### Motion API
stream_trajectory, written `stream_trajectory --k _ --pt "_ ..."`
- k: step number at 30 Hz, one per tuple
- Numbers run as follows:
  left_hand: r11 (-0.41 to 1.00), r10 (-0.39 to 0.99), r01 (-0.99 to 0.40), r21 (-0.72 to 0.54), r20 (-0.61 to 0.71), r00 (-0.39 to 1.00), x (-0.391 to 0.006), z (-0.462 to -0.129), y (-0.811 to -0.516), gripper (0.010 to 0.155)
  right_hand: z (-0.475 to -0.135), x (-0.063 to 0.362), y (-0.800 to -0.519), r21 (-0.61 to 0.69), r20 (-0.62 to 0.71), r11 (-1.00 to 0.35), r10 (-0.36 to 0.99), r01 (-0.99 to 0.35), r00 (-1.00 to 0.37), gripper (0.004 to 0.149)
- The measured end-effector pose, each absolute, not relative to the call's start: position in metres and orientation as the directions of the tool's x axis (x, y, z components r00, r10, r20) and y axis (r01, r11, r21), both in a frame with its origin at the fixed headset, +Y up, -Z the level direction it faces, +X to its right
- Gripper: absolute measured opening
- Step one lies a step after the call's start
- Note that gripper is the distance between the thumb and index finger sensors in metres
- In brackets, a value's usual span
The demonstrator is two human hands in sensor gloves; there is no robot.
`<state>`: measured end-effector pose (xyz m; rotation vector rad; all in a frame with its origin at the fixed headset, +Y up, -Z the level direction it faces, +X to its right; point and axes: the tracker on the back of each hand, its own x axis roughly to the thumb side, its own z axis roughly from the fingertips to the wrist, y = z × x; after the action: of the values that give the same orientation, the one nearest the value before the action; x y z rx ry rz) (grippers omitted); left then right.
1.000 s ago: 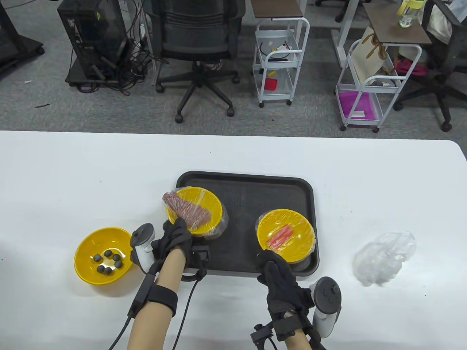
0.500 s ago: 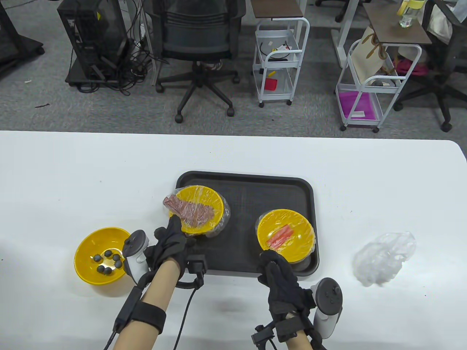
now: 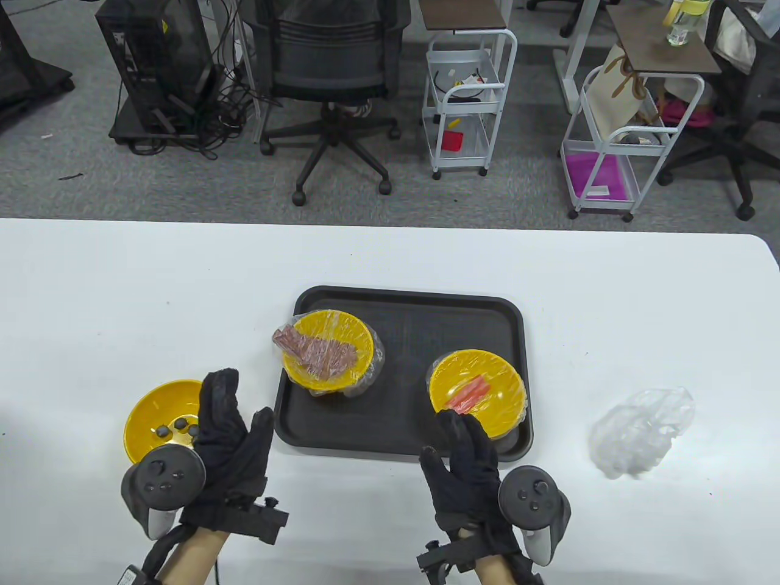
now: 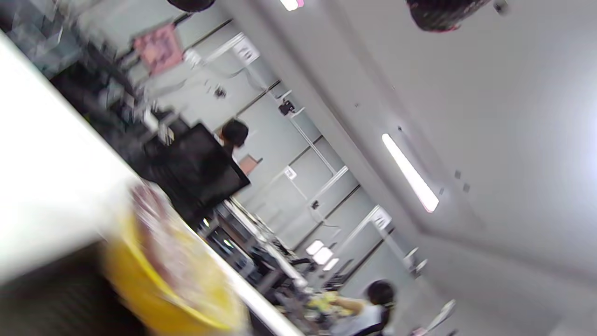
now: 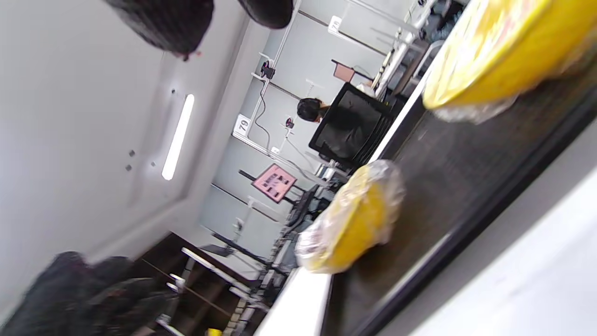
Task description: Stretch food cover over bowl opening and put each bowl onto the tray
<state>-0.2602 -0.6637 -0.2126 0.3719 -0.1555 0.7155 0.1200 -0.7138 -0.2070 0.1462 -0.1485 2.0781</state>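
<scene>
Two yellow bowls stand on the black tray (image 3: 414, 317), each under clear film. The left covered bowl (image 3: 329, 350) holds brown meat strips. The right covered bowl (image 3: 477, 391) holds orange sticks. An uncovered yellow bowl (image 3: 155, 411) with dark balls sits on the table left of the tray. My left hand (image 3: 234, 420) hovers over that bowl's right side, fingers straight, holding nothing. My right hand (image 3: 454, 442) lies flat at the tray's near edge, fingertips beside the right bowl. In the right wrist view both covered bowls (image 5: 354, 219) (image 5: 499, 51) show on the tray (image 5: 466, 186).
A crumpled pile of clear food covers (image 3: 643, 432) lies on the white table (image 3: 122, 292) to the right of the tray. An office chair (image 3: 332, 67) and two white carts (image 3: 466, 97) stand on the floor beyond the table's far edge.
My left hand let go of the meat bowl on the tray, drew back to the left and opened flat. My right hand flattened and turned palm down at the tray's near edge.
</scene>
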Motion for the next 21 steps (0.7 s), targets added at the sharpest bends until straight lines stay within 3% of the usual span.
stream_trajectory --k 4,6,8,13,21 --pt "0.894 0.349 -0.323 0.31 -0.029 0.937 -0.303 -0.208 -0.68 0.082 -0.204 0.12 -0.71 -0.087 0.164 -0.63 0.755 -0.771 -0.635 0.07" --pt "0.955 0.24 -0.184 0.231 -0.244 0.94 -0.33 -0.208 -0.695 0.086 -0.203 0.12 -0.71 -0.101 0.168 -0.652 0.733 -0.752 -0.659 0.07" --pt "0.978 0.18 -0.125 0.168 -0.377 0.908 -0.354 -0.209 -0.709 0.087 -0.203 0.119 -0.71 -0.098 0.171 -0.632 0.75 -0.769 -0.639 0.07" --pt "0.953 0.299 -0.271 0.137 -0.576 0.761 -0.401 -0.208 -0.736 0.083 -0.205 0.118 -0.712 -0.091 0.163 -0.631 0.754 -0.77 -0.637 0.069" --pt "0.959 0.267 -0.269 0.091 -0.613 0.744 -0.408 -0.221 -0.752 0.066 -0.207 0.119 -0.714 -0.091 0.151 -0.629 0.758 -0.772 -0.635 0.068"
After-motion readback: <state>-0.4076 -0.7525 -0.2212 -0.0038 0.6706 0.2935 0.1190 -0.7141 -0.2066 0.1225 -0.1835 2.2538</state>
